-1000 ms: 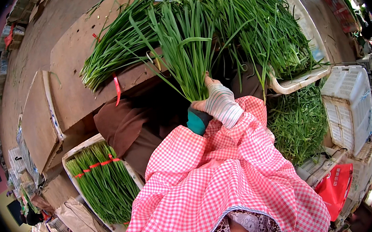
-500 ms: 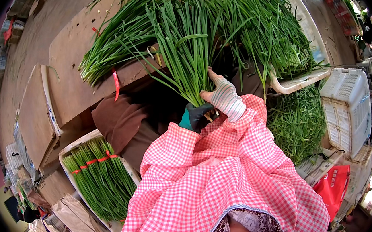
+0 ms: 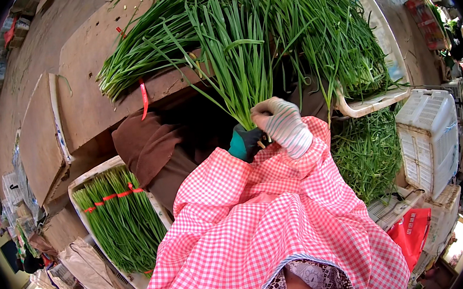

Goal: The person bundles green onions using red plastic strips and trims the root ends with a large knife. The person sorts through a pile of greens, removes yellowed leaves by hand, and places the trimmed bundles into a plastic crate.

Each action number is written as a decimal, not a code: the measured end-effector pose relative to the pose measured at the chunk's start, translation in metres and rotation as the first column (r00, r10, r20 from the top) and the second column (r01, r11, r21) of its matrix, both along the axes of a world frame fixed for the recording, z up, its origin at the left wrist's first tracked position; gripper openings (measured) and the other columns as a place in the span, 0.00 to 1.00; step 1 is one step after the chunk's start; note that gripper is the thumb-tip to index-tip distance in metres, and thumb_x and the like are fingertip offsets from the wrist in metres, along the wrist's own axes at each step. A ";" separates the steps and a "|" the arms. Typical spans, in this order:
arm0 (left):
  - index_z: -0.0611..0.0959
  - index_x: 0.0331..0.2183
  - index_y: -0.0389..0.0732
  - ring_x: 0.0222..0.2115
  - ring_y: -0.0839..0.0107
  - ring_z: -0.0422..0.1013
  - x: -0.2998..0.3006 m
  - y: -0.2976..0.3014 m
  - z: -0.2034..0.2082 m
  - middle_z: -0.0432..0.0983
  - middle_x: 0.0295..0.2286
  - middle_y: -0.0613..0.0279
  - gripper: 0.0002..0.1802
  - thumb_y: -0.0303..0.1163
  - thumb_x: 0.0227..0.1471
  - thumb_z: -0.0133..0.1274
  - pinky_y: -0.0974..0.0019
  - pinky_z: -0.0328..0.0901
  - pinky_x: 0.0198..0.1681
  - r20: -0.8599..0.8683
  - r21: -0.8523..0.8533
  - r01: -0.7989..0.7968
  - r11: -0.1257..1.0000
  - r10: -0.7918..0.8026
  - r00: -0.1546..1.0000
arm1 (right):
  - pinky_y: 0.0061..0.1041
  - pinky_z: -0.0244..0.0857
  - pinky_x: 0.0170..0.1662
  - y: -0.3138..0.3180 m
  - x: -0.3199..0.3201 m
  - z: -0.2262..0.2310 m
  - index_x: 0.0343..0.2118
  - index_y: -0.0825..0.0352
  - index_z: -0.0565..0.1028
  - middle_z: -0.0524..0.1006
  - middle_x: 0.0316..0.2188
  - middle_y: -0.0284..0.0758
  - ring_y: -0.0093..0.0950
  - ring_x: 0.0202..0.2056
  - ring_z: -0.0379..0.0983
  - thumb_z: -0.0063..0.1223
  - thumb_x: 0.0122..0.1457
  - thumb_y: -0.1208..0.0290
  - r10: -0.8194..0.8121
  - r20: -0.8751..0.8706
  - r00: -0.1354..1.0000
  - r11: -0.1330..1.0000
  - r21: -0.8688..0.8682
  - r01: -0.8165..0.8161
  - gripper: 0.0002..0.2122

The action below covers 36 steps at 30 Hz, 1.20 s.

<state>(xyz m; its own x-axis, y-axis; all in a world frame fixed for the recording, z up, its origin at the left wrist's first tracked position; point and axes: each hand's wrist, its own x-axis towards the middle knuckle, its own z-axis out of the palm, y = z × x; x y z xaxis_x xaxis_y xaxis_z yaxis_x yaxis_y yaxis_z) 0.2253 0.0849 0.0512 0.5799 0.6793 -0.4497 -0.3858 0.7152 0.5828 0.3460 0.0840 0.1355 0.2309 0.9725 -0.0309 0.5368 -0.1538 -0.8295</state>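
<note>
My left hand [image 3: 248,142], in a black and green glove, is closed round the pale stem ends of a bunch of garlic chives [image 3: 238,71]. The leaves fan out away from me, over the board's edge. Beside the stems, my right hand [image 3: 283,118], in a white striped glove, is curled with its fingers bent inward. It looks slightly blurred, and what its fingers hold is hidden. A loose pile of chives [image 3: 333,45] lies beyond on the right, and more chives [image 3: 148,63] lie on the wooden board [image 3: 97,110] at the left.
A white crate [image 3: 172,220] of chives bound with red ties stands at my lower left. Under the white tray [image 3: 370,106] on the right lie loose greens [image 3: 364,159]. An upturned white crate [image 3: 429,139] and a red bag [image 3: 413,233] are farther right.
My right hand has drawn its fingers in from the side of the bunch and curled them nearer the stem ends. My left hand keeps its grip on the chives.
</note>
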 end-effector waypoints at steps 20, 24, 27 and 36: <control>0.74 0.38 0.34 0.32 0.65 0.73 0.011 -0.001 0.025 0.74 0.34 0.55 0.21 0.31 0.41 0.59 0.60 0.71 0.33 -0.104 0.124 0.057 0.991 -0.044 0.994 | 0.23 0.66 0.26 0.010 0.008 -0.001 0.29 0.72 0.75 0.75 0.19 0.41 0.28 0.21 0.73 0.49 0.46 0.71 -0.135 -0.169 0.976 0.972 -0.213 0.098 0.10; 0.73 0.40 0.34 0.38 0.59 0.71 -0.002 0.006 0.005 0.73 0.35 0.54 0.22 0.40 0.48 0.53 0.54 0.69 0.42 0.376 -0.137 0.254 0.957 -0.187 0.907 | 0.21 0.65 0.23 0.010 0.015 0.017 0.28 0.74 0.74 0.74 0.17 0.37 0.23 0.19 0.71 0.49 0.46 0.73 -0.194 -0.283 0.939 0.949 -0.297 0.106 0.10; 0.73 0.41 0.36 0.39 0.59 0.70 -0.001 0.009 -0.006 0.73 0.35 0.54 0.22 0.42 0.48 0.53 0.51 0.67 0.44 0.505 -0.226 0.332 0.916 -0.181 0.844 | 0.19 0.64 0.19 0.010 0.020 0.017 0.27 0.74 0.74 0.74 0.17 0.35 0.21 0.16 0.69 0.49 0.47 0.73 -0.261 -0.458 0.850 0.912 -0.404 0.062 0.08; 0.76 0.33 0.39 0.33 0.63 0.71 0.002 0.009 0.012 0.73 0.28 0.59 0.15 0.40 0.48 0.53 0.48 0.68 0.41 0.290 -0.165 0.209 0.964 -0.155 0.944 | 0.17 0.63 0.22 0.003 0.024 0.009 0.29 0.72 0.75 0.74 0.17 0.34 0.19 0.18 0.70 0.53 0.49 0.67 -0.146 -0.134 0.980 0.932 -0.351 0.091 0.11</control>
<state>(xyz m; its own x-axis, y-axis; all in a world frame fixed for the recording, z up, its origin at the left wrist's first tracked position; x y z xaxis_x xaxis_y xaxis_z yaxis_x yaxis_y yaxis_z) 0.2274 0.0940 0.0633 0.8039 0.4672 -0.3680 -0.3627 0.8756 0.3191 0.3700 0.0873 0.1447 0.3093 0.8623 -0.4010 0.3659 -0.4971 -0.7868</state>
